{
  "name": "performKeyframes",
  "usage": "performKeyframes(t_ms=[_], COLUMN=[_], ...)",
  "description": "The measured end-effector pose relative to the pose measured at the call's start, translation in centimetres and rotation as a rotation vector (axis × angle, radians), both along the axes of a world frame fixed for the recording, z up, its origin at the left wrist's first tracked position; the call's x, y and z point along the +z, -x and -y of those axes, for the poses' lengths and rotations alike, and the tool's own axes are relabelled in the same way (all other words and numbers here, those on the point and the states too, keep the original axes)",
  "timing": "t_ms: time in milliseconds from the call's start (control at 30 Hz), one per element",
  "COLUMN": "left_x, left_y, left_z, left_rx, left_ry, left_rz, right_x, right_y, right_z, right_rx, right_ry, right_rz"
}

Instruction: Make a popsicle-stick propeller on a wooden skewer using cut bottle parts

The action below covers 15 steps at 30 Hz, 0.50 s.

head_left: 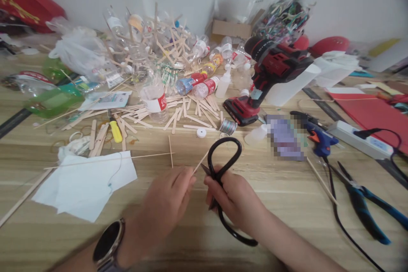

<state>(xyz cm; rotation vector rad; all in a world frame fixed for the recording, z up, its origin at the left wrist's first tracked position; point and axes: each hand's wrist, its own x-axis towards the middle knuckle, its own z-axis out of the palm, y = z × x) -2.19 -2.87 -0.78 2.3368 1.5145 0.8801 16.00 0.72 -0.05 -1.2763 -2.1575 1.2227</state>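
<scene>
Head view. Landmark: scissors (pixel 223 178), black, large-looped, at centre front of the wooden table (pixel 287 204).
- Right hand (pixel 234 202): closed around scissors' lower handles, one loop standing above the fist.
- Left hand (pixel 168 204): just left of scissors, fingers pinched on a thin wooden stick (pixel 200 162), stick tip meeting the blades.
- Watch (pixel 108 242): on left wrist.
- White paper (pixel 86 185): well left of scissors.
- Red drill (pixel 267 80): behind scissors, to the right.
- Blue pliers (pixel 363 204): far right of scissors.

Both hands (pixel 204 199) close together, grips closed.
</scene>
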Motion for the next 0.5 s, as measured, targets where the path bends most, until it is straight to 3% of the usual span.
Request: performKeyframes(t_ms=[100,200,267,367,500], left_x=[0.3,0.7,0.8,0.9,0.6], left_y=[0.2,0.6,0.8,1.0,0.9], left_z=[-0.1,-0.6,-1.0,-1.4,-1.5], left_rx=[-0.001,0.004,0.005,0.016,0.020], left_ry=[0.385,0.810,1.010,1.173,1.230], left_rz=[0.267,0.691,0.944,1.128,1.191], right_x=[-0.9,-1.6,-1.6,-1.5,-1.3], right_y=[-0.1,-0.1,0.1,0.2,-0.1], right_z=[0.0,0.1,0.2,0.2,0.3], right_rx=[0.009,0.044,0.055,0.073,0.079], right_ry=[-0.253,-0.437,-0.613,-0.817,-0.887], right_rz=[0.093,0.180,0.227,0.240,0.217])
